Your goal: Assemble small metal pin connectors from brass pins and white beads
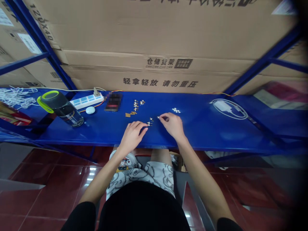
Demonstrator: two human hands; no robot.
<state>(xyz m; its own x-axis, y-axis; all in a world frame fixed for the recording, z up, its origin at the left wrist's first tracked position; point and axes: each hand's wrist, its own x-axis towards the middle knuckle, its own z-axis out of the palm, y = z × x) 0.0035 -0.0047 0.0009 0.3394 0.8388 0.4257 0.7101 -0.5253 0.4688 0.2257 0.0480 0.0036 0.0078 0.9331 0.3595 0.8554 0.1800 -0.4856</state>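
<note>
Brown cardboard boxes (154, 41) with printed Chinese characters stood behind the blue metal shelf (204, 128) and filled the back of the view. The shelf served as a work surface, and the person sat in front of it above a red tiled floor (36, 195).

On the left part of the shelf a dark water bottle (61, 107) with a green lid ring lay on its side, and a white power strip (86, 100) lay just behind it. A white charger with a coiled cable (227, 107) lay well apart on the right. A small dark device (113, 101), blurred, lay near the power strip, with a small white oval thing (90, 110) beside it.

The left hand (132, 134) rested on the shelf with the fingers loosely bent, and its fingertips were touching or almost touching a tiny metal pin part (149, 124); I cannot tell if it had hold of it. The right hand (172, 125) had the thumb and forefinger pinched together on another small white-tipped pin (158, 117), which stuck out to the left of the fingers.

A group of similar small pins (137, 103) lay farther back, a few brown pieces (130, 114) lay near them, and some tiny white caps (176, 110) lay just behind the right hand.
</note>
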